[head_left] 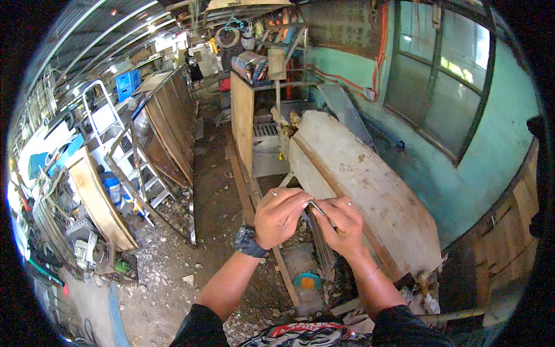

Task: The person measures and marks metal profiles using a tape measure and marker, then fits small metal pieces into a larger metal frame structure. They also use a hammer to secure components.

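My two hands are raised close together in front of my chest, fingertips almost meeting. In my right hand (pixel 342 224) is a slim grey metal rod (pixel 321 211), slanting up toward the left fingers; its exact kind is not clear. My left hand (pixel 278 215) is closed in a pinch at the rod's upper end. Whatever sits between those left fingertips is too small and hidden to make out. A dark watch (pixel 249 241) is on my left wrist, and a thin bracelet (pixel 368 275) on my right.
Beyond my hands a large worn pale board (pixel 370 185) lies slanted beside a green wall (pixel 480 185). A wooden cabinet (pixel 243 118) stands ahead. Leftward are a stepladder (pixel 151 184), a curved wooden panel (pixel 99 196) and clutter. Stones dot the dirt floor (pixel 173 295).
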Demonstrator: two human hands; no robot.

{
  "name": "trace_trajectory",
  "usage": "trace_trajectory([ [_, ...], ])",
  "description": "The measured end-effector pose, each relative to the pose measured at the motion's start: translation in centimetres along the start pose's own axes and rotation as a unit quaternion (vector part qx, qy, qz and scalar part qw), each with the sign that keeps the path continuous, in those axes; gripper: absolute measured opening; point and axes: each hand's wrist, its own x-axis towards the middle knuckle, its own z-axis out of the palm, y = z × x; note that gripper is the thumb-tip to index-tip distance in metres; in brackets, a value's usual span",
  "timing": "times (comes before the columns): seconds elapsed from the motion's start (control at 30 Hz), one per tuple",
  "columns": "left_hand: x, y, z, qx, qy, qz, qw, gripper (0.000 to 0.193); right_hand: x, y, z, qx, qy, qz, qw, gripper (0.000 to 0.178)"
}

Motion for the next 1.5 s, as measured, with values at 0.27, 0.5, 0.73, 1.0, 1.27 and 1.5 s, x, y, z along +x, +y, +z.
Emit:
trace_trajectory([
  [0.27,1.1,0.9,1.1,-0.038,-0.014,0.042,0.998,0.019,-0.1,0.1,-2.4,-0.063,-0.003,-0.063,0.996,0.026],
  [0.5,-0.2,2.2,0.7,-0.039,0.018,-0.002,0.999,0.022,-0.5,-0.6,-2.9,0.048,-0.046,0.001,0.998,0.032],
  [0.73,-4.1,2.0,-3.7,0.089,0.096,-0.101,0.986,0.030,-1.5,-1.4,2.9,0.470,-0.142,0.422,0.762,0.027],
  [1.0,-8.8,0.3,-8.8,-0.131,0.105,-0.316,0.934,0.042,-1.3,-1.8,10.2,0.662,-0.150,0.536,0.502,0.008],
  [1.27,-12.1,-6.8,-12.5,-0.202,0.172,-0.435,0.860,0.031,-1.1,-1.0,19.5,0.634,-0.177,0.588,0.470,0.019],
  [1.5,-12.2,-16.9,-16.1,-0.175,0.175,-0.469,0.848,0.026,2.1,3.7,29.3,0.648,-0.259,0.594,0.399,0.038],
])
